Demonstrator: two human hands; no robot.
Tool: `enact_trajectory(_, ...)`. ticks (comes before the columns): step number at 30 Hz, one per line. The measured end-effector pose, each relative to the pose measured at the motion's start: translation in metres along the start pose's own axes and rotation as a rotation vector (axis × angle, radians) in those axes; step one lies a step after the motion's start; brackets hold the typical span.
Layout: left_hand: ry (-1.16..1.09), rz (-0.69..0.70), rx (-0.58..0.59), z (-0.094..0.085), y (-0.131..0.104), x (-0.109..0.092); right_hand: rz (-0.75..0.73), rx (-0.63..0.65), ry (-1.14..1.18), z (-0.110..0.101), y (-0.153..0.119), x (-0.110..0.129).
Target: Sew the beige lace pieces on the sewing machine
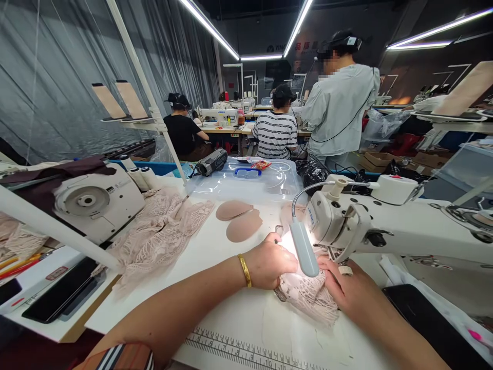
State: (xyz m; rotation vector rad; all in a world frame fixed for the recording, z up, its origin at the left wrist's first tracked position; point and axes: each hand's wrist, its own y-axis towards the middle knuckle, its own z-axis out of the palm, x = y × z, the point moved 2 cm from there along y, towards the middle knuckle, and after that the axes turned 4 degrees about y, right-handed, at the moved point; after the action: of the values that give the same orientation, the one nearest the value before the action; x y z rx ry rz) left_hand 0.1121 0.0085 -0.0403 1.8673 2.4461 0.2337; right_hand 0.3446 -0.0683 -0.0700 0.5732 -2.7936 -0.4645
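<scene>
My left hand (269, 264), with a gold bangle on its wrist, is closed on a piece of pale pink lace (308, 295) at the needle area of a white sewing machine (389, 226). Resting on the same lace, my right hand (348, 288) presses it flat beneath the machine head. A small lamp on a gooseneck (304, 249) shines between the two hands and hides the needle. Two beige bra cups (239, 220) lie on the white table (215, 303) just beyond my left hand.
A pile of pink lace (162, 231) lies at left beside another white machine (96, 200). Behind the cups sits a clear plastic box (250, 182). Dark phones (61, 295) lie at the left table edge. A ruler strip (246, 354) runs along the front. Three people work at the back.
</scene>
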Motion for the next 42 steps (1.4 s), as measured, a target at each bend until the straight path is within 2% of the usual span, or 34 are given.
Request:
enact_trajectory(3,-0.116,-0.010,0.035,-0.006,-0.002,-0.001,-0.073,-0.052,-0.031,-0.003,-0.002,0.002)
enact_trajectory(7,-0.104,-0.057,0.072,-0.015,-0.005,-0.004,-0.182,-0.140,-0.018,-0.011,-0.004,0.014)
enact_trajectory(9,-0.028,-0.140,0.080,-0.016,-0.005,-0.007,-0.229,-0.111,0.087,-0.015,-0.003,0.026)
enact_trajectory(12,0.076,-0.274,0.131,-0.015,-0.003,-0.015,-0.227,0.016,0.202,-0.013,0.001,0.040)
enact_trajectory(14,0.101,-0.319,0.191,-0.014,-0.001,-0.023,-0.180,0.067,0.180,-0.004,0.004,0.041)
enact_trajectory(17,0.088,-0.351,0.230,-0.016,0.000,-0.030,-0.141,0.063,0.097,0.007,0.004,0.031)
enact_trajectory(21,-0.005,-0.315,0.248,-0.023,-0.007,-0.026,-0.063,0.055,-0.003,0.000,0.003,0.016)
enact_trajectory(25,-0.099,-0.238,0.299,-0.029,-0.010,-0.019,0.038,0.103,0.164,-0.017,0.004,0.018)
enact_trajectory(28,-0.161,-0.193,0.294,-0.031,-0.010,-0.017,0.054,0.180,0.278,-0.015,0.005,0.024)
enact_trajectory(31,-0.217,-0.186,0.332,-0.033,-0.011,-0.014,0.027,0.240,0.267,-0.009,0.004,0.023)
enact_trajectory(34,-0.254,-0.167,0.378,-0.038,-0.015,-0.010,0.010,0.217,0.205,-0.012,0.003,0.015)
enact_trajectory(37,-0.240,-0.138,0.357,-0.040,-0.017,-0.007,0.020,0.181,0.201,-0.021,0.001,0.004)
enact_trajectory(42,-0.190,-0.060,0.256,-0.030,-0.013,-0.010,0.028,0.255,0.243,-0.030,-0.004,-0.004)
